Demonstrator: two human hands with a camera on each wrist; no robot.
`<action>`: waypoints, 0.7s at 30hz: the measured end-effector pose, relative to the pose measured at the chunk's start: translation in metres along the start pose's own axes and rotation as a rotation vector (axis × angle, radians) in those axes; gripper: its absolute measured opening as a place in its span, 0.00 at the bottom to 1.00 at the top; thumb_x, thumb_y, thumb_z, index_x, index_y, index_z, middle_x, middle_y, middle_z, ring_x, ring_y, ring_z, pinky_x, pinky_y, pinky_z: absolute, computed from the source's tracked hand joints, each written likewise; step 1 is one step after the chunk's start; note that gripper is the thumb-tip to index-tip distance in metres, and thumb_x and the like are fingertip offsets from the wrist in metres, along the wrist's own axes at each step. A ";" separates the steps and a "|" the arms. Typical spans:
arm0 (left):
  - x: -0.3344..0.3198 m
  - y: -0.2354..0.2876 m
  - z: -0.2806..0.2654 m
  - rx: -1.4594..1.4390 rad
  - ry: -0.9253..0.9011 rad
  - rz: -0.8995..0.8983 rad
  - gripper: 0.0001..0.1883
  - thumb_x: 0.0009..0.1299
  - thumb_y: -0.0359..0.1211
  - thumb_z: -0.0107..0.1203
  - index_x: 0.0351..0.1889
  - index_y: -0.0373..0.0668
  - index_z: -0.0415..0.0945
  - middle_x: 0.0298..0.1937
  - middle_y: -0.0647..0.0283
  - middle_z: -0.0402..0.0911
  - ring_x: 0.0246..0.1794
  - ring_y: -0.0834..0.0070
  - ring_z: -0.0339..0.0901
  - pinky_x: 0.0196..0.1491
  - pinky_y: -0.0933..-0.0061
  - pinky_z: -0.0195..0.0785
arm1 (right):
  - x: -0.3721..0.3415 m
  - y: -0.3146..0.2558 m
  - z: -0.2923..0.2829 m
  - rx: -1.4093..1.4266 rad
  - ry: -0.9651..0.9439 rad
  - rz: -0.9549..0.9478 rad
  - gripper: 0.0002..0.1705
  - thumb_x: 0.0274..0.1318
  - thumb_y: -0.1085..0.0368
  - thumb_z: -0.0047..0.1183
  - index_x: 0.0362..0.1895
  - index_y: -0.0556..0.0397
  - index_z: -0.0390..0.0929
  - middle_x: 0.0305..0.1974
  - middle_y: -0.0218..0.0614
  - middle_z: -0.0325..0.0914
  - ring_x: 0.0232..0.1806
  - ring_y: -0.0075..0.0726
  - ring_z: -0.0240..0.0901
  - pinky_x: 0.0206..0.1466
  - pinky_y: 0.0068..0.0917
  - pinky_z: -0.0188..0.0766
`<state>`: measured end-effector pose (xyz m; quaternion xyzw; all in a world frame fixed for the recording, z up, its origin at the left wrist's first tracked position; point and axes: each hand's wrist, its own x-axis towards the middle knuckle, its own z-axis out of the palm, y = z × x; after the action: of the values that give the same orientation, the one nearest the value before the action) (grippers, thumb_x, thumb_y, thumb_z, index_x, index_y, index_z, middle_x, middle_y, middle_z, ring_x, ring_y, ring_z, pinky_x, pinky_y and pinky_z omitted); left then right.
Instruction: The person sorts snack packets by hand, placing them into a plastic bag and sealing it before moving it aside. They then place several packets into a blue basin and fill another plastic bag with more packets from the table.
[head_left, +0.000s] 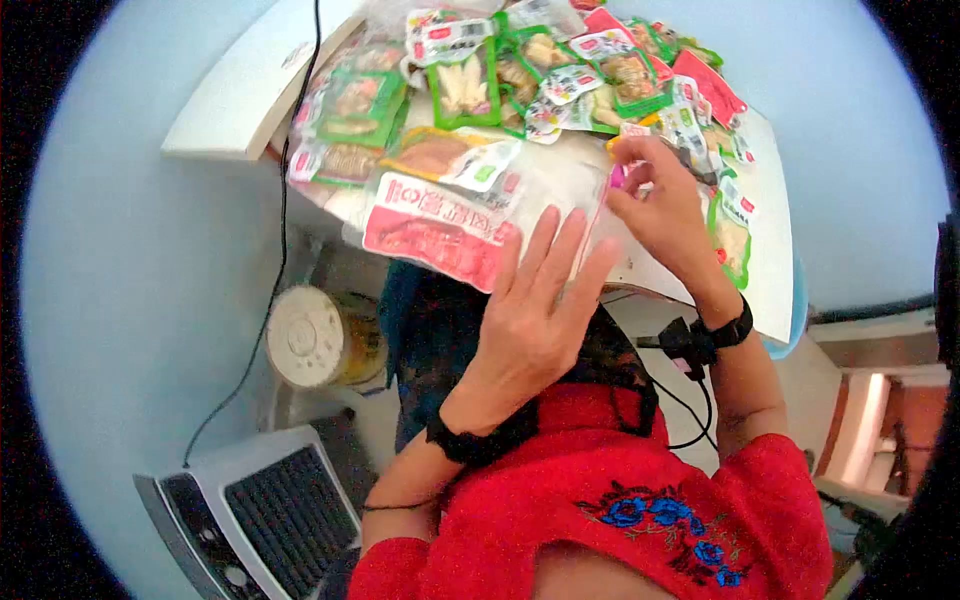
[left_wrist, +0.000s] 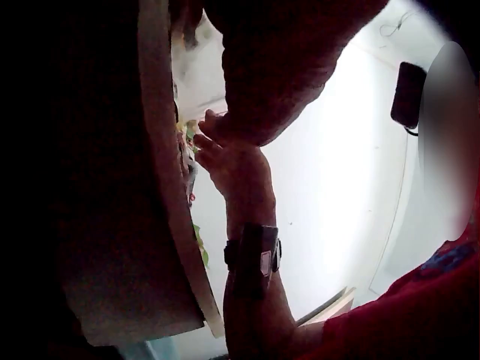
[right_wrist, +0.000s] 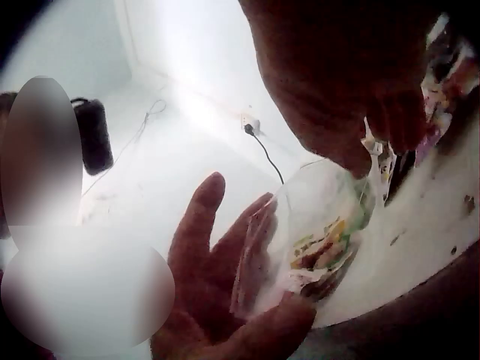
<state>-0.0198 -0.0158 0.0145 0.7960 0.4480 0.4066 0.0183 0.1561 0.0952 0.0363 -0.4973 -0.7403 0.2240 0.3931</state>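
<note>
A large clear plastic bag (head_left: 440, 228) with a red printed panel lies along the front edge of the table, with food packets showing through it. My left hand (head_left: 540, 310) rests against the near side of this bag, its fingers straight and spread. At the bag's right end, my right hand (head_left: 665, 205) pinches its edge between thumb and curled fingers. From the right wrist view, the clear film (right_wrist: 300, 225) stretches between my right hand (right_wrist: 345, 82) and my left hand (right_wrist: 225, 277). The left wrist view is dark and shows the right hand (left_wrist: 232, 165) bent at the table edge.
Several green-edged food packets (head_left: 465, 85) are heaped across the back of the white table (head_left: 765, 230). One packet (head_left: 733, 235) lies to the right of my right hand. Below on the left stand a lidded bucket (head_left: 305, 335) and a grey appliance (head_left: 270, 490). A black cable (head_left: 285, 220) hangs on the left.
</note>
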 end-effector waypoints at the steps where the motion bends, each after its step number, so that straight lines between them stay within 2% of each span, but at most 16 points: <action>1: -0.001 -0.001 -0.005 -0.005 -0.025 0.012 0.33 0.62 0.32 0.61 0.66 0.39 0.65 0.72 0.46 0.61 0.73 0.46 0.57 0.72 0.45 0.47 | 0.002 0.002 0.002 -0.045 0.007 -0.094 0.26 0.44 0.66 0.66 0.50 0.58 0.75 0.32 0.40 0.79 0.30 0.40 0.77 0.38 0.33 0.75; 2: -0.005 -0.003 -0.011 0.023 -0.068 0.001 0.35 0.61 0.34 0.64 0.67 0.39 0.65 0.72 0.46 0.60 0.73 0.46 0.56 0.72 0.44 0.46 | 0.003 0.006 0.002 -0.118 -0.052 -0.103 0.31 0.44 0.65 0.65 0.56 0.55 0.72 0.37 0.44 0.80 0.33 0.47 0.78 0.41 0.37 0.75; 5: -0.017 -0.012 -0.012 0.148 -0.109 -0.032 0.35 0.60 0.35 0.64 0.67 0.39 0.65 0.72 0.46 0.61 0.73 0.46 0.56 0.72 0.44 0.46 | 0.008 -0.008 0.001 -0.051 -0.234 0.101 0.32 0.47 0.64 0.62 0.59 0.52 0.70 0.38 0.45 0.81 0.35 0.46 0.79 0.42 0.38 0.75; 6: -0.020 -0.016 -0.012 0.220 -0.140 -0.016 0.32 0.63 0.34 0.62 0.66 0.39 0.66 0.72 0.46 0.61 0.73 0.46 0.56 0.72 0.44 0.47 | 0.009 -0.003 0.005 -0.093 -0.228 0.038 0.28 0.49 0.67 0.59 0.58 0.50 0.72 0.38 0.46 0.81 0.35 0.44 0.80 0.40 0.37 0.75; 9: -0.018 -0.017 -0.011 0.299 -0.097 -0.011 0.23 0.69 0.29 0.51 0.64 0.41 0.70 0.69 0.50 0.66 0.71 0.51 0.61 0.71 0.48 0.50 | 0.015 0.007 0.016 0.111 -0.181 0.021 0.22 0.50 0.69 0.56 0.52 0.53 0.78 0.31 0.44 0.81 0.30 0.40 0.79 0.37 0.35 0.76; 12: -0.017 -0.024 -0.005 0.348 -0.027 0.015 0.22 0.69 0.29 0.51 0.62 0.40 0.72 0.68 0.50 0.68 0.71 0.51 0.62 0.71 0.47 0.49 | 0.019 0.008 0.015 0.161 -0.123 0.026 0.16 0.51 0.71 0.54 0.46 0.54 0.82 0.23 0.39 0.80 0.23 0.31 0.77 0.29 0.30 0.74; 15: -0.012 -0.023 -0.008 0.289 -0.022 0.009 0.20 0.70 0.29 0.50 0.60 0.38 0.73 0.67 0.49 0.70 0.70 0.48 0.63 0.70 0.45 0.51 | 0.021 -0.006 0.005 0.390 -0.208 0.235 0.16 0.54 0.75 0.48 0.46 0.56 0.83 0.22 0.25 0.74 0.21 0.16 0.66 0.25 0.19 0.66; 18: -0.005 -0.019 -0.016 0.160 -0.009 -0.032 0.19 0.73 0.30 0.45 0.60 0.38 0.74 0.66 0.49 0.70 0.70 0.48 0.62 0.71 0.48 0.51 | 0.026 -0.006 -0.006 0.555 -0.302 0.277 0.17 0.54 0.74 0.48 0.47 0.56 0.83 0.22 0.26 0.75 0.19 0.16 0.67 0.24 0.18 0.67; 21: 0.007 -0.023 -0.030 0.002 0.035 -0.081 0.20 0.73 0.31 0.46 0.61 0.35 0.72 0.66 0.48 0.71 0.69 0.48 0.64 0.71 0.48 0.50 | 0.035 0.000 -0.012 0.666 -0.388 0.306 0.18 0.53 0.75 0.50 0.48 0.58 0.82 0.25 0.28 0.76 0.23 0.18 0.70 0.28 0.17 0.69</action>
<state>-0.0534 -0.0071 0.0298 0.7700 0.4804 0.4189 0.0263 0.1588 0.1261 0.0563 -0.3958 -0.6053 0.5965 0.3481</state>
